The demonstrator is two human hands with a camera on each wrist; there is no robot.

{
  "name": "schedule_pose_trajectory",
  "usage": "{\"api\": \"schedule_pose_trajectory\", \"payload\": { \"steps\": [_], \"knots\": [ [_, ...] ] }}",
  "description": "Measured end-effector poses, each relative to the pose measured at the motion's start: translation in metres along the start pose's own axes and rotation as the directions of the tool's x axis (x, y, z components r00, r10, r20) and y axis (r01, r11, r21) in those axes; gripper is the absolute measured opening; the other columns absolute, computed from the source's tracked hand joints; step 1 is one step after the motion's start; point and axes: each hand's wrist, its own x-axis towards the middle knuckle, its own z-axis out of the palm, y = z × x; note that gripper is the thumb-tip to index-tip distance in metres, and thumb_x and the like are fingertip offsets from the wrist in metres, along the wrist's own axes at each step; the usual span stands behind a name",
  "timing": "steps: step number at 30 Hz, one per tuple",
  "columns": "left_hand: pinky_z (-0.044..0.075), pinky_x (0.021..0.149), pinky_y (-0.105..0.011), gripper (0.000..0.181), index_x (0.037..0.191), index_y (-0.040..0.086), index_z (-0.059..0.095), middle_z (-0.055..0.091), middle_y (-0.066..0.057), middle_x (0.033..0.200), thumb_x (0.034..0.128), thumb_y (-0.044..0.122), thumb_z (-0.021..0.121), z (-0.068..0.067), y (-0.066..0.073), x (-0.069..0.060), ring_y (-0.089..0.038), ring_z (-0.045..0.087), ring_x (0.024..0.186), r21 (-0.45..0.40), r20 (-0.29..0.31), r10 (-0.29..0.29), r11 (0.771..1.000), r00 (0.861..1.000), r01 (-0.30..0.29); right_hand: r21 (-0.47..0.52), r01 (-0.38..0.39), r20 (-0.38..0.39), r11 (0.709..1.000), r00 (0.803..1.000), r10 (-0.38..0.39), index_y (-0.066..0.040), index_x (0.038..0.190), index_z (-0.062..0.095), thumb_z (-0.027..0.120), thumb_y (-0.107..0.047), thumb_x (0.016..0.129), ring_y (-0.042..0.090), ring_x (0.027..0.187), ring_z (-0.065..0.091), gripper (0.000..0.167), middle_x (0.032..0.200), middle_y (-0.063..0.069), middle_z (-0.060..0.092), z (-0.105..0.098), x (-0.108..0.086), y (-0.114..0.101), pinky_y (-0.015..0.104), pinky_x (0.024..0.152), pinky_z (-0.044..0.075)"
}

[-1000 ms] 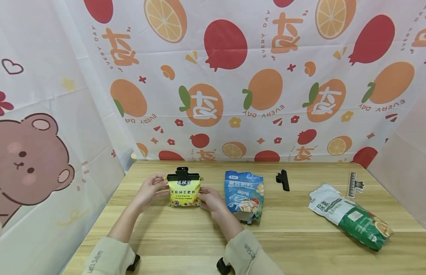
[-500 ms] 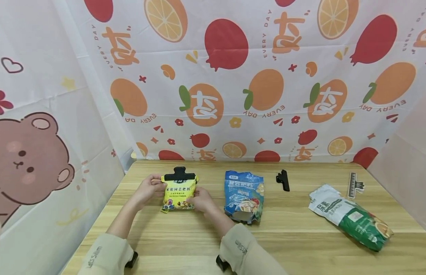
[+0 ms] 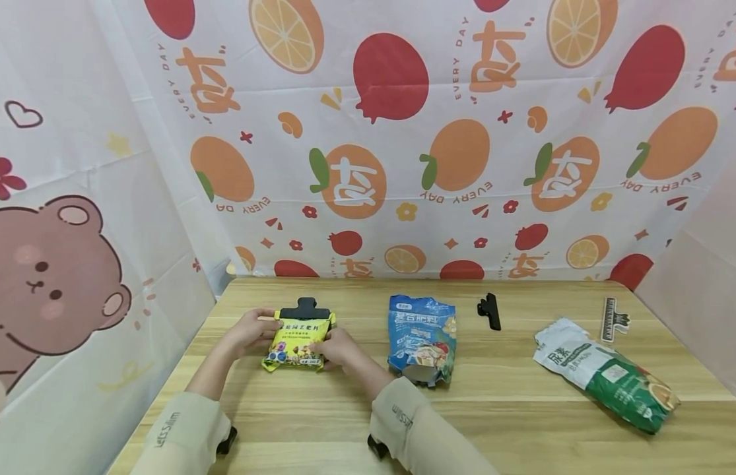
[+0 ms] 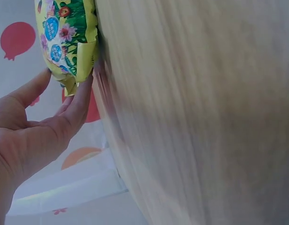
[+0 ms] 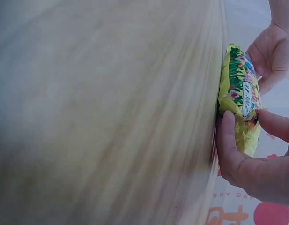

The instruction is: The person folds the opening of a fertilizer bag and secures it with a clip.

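A small yellow fertilizer bag point(image 3: 296, 343) with flowers printed along its bottom lies tilted low at the table's left part. A black bag clip point(image 3: 306, 309) is clamped across its top edge. My left hand point(image 3: 251, 332) pinches the bag's left edge between thumb and fingers, as the left wrist view shows at the bag's corner point(image 4: 69, 47). On the opposite edge, my right hand point(image 3: 339, 348) pinches the bag with the thumb on its printed face. In the right wrist view the bag point(image 5: 240, 89) is very near the tabletop; whether it touches is unclear.
To the right lies a blue bag point(image 3: 422, 336) with a torn-looking lower end. Beyond it are a loose black clip point(image 3: 490, 311), a white-and-green bag point(image 3: 605, 375) and a striped clip point(image 3: 614, 320). A printed curtain point(image 3: 403, 165) hangs behind the wooden table point(image 3: 320, 422).
Both hands have brought the yellow bag slightly left and toward me, and it has gone from standing nearly upright to leaning back. The other bags and clips stay where they were.
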Motion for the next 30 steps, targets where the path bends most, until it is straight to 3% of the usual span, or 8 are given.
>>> {"api": "schedule_pose_trajectory", "payload": {
  "steps": [8,16,19,22,24,26,29,30],
  "knots": [
    [0.044,0.088,-0.039,0.061,0.134,-0.02,0.012,0.036,-0.037,0.127,0.0936,0.008,0.049,-0.004,0.002,-0.001,-0.029,0.053,0.103,0.077,0.013,-0.022,0.997,1.0,0.021,0.092,-0.016,0.026,0.996,1.0,0.013,0.005,0.091,0.059,0.065,0.003,0.082,0.018,0.07,0.057,0.012,0.08,0.008,0.053,0.003,0.008,-0.001,0.029,0.063,0.052],
    [0.045,0.086,-0.037,0.061,0.134,-0.021,0.012,0.03,-0.039,0.13,0.093,0.006,0.049,-0.005,0.0,-0.003,-0.029,0.053,0.101,0.098,-0.011,-0.001,0.995,1.0,0.002,0.153,-0.02,0.026,0.988,1.0,0.016,0.013,0.124,0.046,0.066,0.005,0.081,0.02,0.076,0.06,0.048,0.091,0.012,0.056,0.007,0.01,-0.001,0.03,0.066,0.052],
    [0.046,0.084,-0.035,0.061,0.134,-0.021,0.014,0.032,-0.039,0.128,0.0931,0.006,0.05,-0.004,-0.001,-0.003,-0.026,0.055,0.098,0.095,-0.027,-0.001,0.995,1.0,0.004,0.158,-0.01,0.029,0.987,1.0,0.006,0.013,0.122,0.047,0.065,0.005,0.081,0.021,0.075,0.06,0.045,0.092,0.014,0.057,0.006,0.009,0.0,0.03,0.066,0.052],
    [0.046,0.081,-0.035,0.059,0.133,-0.021,0.017,0.034,-0.037,0.127,0.093,0.007,0.051,-0.001,0.001,-0.003,-0.026,0.054,0.094,0.151,-0.05,0.003,0.988,0.999,0.005,0.129,0.008,0.014,0.992,1.0,-0.01,0.013,0.124,0.046,0.065,0.003,0.081,0.019,0.072,0.058,0.047,0.094,0.015,0.057,0.001,0.007,0.001,0.03,0.066,0.052],
    [0.044,0.083,-0.039,0.059,0.132,-0.02,0.019,0.032,-0.039,0.128,0.0922,0.008,0.052,0.002,0.005,-0.003,-0.031,0.052,0.097,0.229,-0.064,0.025,0.973,0.998,-0.01,0.094,0.038,0.001,0.995,0.999,-0.038,0.013,0.122,0.046,0.064,0.002,0.082,0.018,0.068,0.055,0.045,0.09,0.015,0.055,-0.006,0.004,0.0,0.03,0.065,0.051],
    [0.04,0.088,-0.046,0.059,0.132,-0.02,0.022,0.03,-0.039,0.129,0.0913,0.009,0.053,0.006,0.01,-0.002,-0.04,0.046,0.105,0.327,-0.084,0.064,0.944,0.994,-0.033,0.079,0.071,-0.012,0.994,0.997,-0.071,0.013,0.126,0.042,0.063,0.001,0.083,0.021,0.071,0.057,0.05,0.093,0.015,0.055,-0.014,0.0,-0.002,0.031,0.067,0.051],
    [0.033,0.095,-0.053,0.058,0.132,-0.017,0.025,0.028,-0.039,0.132,0.0909,0.011,0.053,0.013,0.019,-0.001,-0.048,0.034,0.117,0.424,-0.127,0.141,0.902,0.982,-0.075,0.137,0.129,0.018,0.982,0.991,-0.133,0.015,0.127,0.04,0.06,-0.001,0.085,0.031,0.085,0.06,0.048,0.102,0.02,0.056,-0.029,-0.01,-0.008,0.035,0.074,0.051],
    [0.031,0.096,-0.054,0.056,0.133,-0.016,0.026,0.028,-0.037,0.133,0.0915,0.012,0.053,0.016,0.022,-0.001,-0.049,0.032,0.12,0.426,-0.143,0.163,0.901,0.976,-0.088,0.168,0.147,0.033,0.975,0.987,-0.155,0.015,0.129,0.038,0.059,-0.002,0.086,0.035,0.093,0.058,0.05,0.11,0.023,0.055,-0.035,-0.014,-0.011,0.037,0.078,0.05]
  ]
}}
